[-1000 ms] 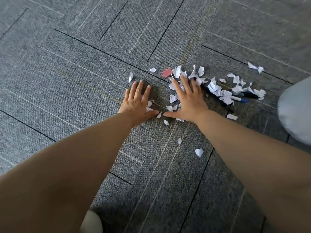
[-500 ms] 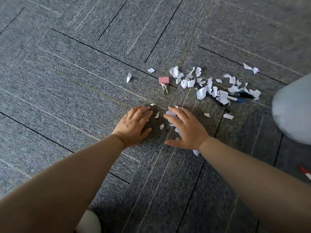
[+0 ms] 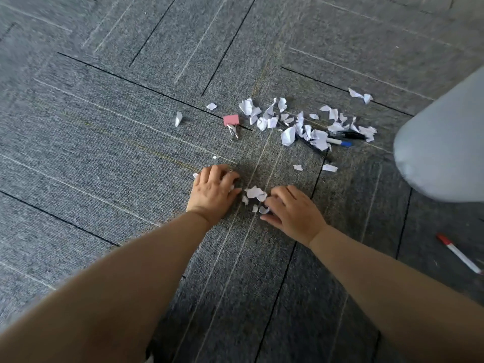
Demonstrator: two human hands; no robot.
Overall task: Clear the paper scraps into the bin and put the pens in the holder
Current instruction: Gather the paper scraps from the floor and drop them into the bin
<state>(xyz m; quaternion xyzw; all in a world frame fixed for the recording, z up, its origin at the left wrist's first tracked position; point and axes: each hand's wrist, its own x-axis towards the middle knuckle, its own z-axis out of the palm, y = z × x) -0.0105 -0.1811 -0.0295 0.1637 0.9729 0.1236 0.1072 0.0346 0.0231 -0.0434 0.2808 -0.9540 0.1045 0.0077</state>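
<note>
**Scraps gathered between two hands on the carpet**

Down on the grey carpet floor (image 3: 104,153), the left hand (image 3: 213,193) and right hand (image 3: 294,213) lie palm-down with fingers curled, a small clump of paper scraps (image 3: 255,193) between them. Bits of white peek out from under the left hand's fingers, but whether either hand actually grips paper cannot be told; neither is closed into a fist.

The larger pile of scraps (image 3: 290,127) lies farther off, up and to the right, and it covers much of the pens. A black pen (image 3: 352,135) and a white pen with a blue cap (image 3: 340,142) show only their right ends; both lie roughly left to right, the blue cap pointing right. A third dark pen shaft runs diagonally under the pile, hard to make out.

A white pen with a red cap (image 3: 458,252) lies well apart at the right edge, slanting from upper left, cap end, to lower right, its tip cut off by the frame. A pink binder clip (image 3: 231,121) sits just left of the pile. A pale grey rounded shape (image 3: 442,153) at the right is cut off and cannot be identified.
</note>
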